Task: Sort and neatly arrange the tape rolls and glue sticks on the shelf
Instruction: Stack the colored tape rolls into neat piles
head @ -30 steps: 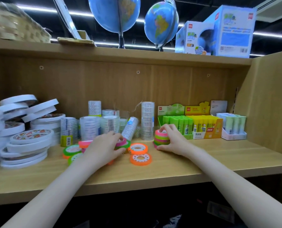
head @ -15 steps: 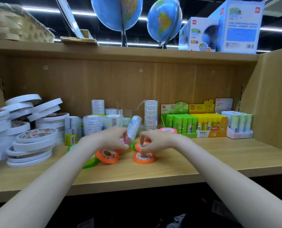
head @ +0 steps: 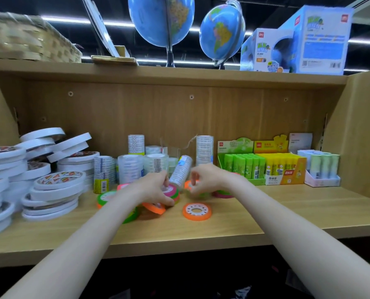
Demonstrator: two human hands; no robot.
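Behind both hands, clear tape stacks [head: 132, 169], tilted tube [head: 181, 170].

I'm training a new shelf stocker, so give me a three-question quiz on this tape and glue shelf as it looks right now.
1. True or false: the orange tape roll lying flat nearest the shelf's front edge is held by a hand.
2. Which glue sticks stand nearer the shelf's centre: A) green glue sticks, B) yellow glue sticks, C) pale glue sticks?
3. Fill in: the white tape rolls are stacked on the ___ side of the shelf.

Key
1. False; it lies apart from both the left hand and the right hand.
2. A
3. left
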